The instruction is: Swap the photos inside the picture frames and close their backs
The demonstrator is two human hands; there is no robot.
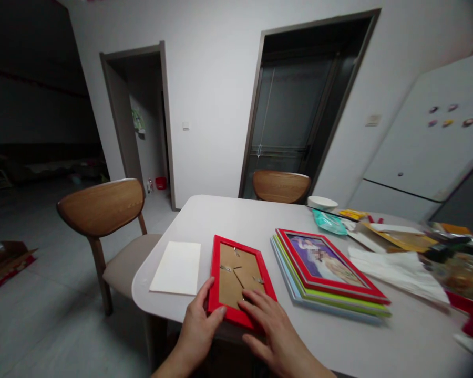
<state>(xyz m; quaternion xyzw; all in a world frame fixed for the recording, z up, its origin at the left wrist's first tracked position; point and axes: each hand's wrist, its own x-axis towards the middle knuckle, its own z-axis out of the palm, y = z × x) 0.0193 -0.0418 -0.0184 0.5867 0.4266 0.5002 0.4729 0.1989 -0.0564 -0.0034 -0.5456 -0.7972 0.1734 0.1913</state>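
A red picture frame (265, 274) lies back side up at the near edge of the white table, its brown backing board (230, 262) facing me. Small metal clips sit around the board, and a dark stand slot or line crosses its middle. My left hand (199, 328) grips the frame's lower left corner, thumb on the red rim and fingers along the side. Over the lower right part, my right hand (270, 325) rests with fingers spread, their tips on the board. Left of the frame lies a white sheet (177, 268). To the right is a stack of frames, topped by a red frame with a photo (323, 260).
Green and light blue frames (339, 302) lie under the top one. Farther right are a white bowl (322, 203), a teal packet (329, 221), white paper (398, 270) and assorted clutter. Wooden chairs stand left (102, 207) and behind the table (281, 186).
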